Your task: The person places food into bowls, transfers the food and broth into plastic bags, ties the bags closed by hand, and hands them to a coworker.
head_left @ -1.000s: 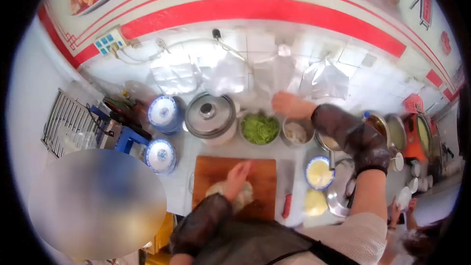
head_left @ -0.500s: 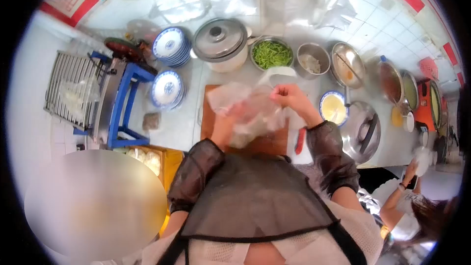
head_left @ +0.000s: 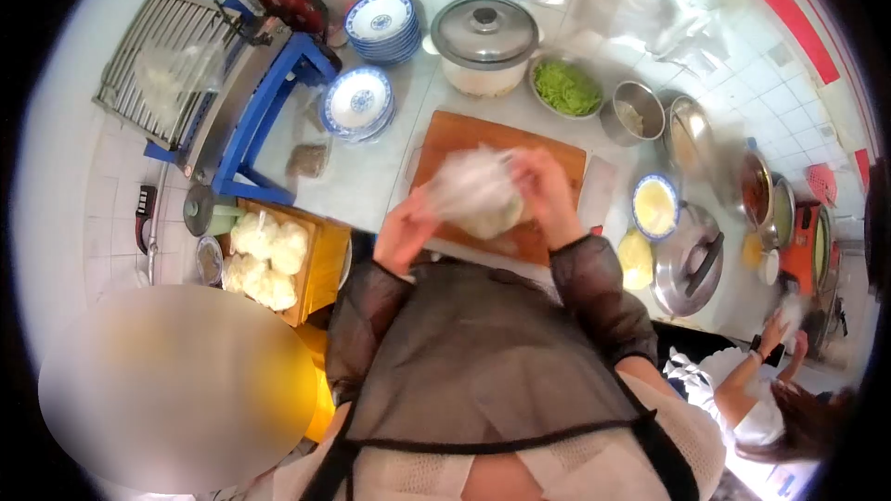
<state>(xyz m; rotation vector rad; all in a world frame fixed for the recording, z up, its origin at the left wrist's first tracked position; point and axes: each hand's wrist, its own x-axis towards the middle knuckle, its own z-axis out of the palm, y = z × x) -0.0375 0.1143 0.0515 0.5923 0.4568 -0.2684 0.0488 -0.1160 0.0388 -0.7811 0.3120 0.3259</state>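
Note:
A clear plastic bag is stretched between my two hands, above a wooden cutting board. My left hand grips the bag's near left side with closed fingers. On the bag's upper right side, my right hand pinches the film. A pale rounded lump shows at the bag's lower part, over the board; blur keeps me from telling what it is, or whether it lies inside the bag.
Behind the board stand stacked blue-rimmed plates, a lidded pot and a bowl of green vegetables. On the right are a bowl of yellow liquid and a large lid. A co-worker's hand is at far right.
My view has swung left, bringing a box of pale lumps further into sight. The bag is still in both hands, now bunched differently, with the pale lump showing more clearly beneath it.

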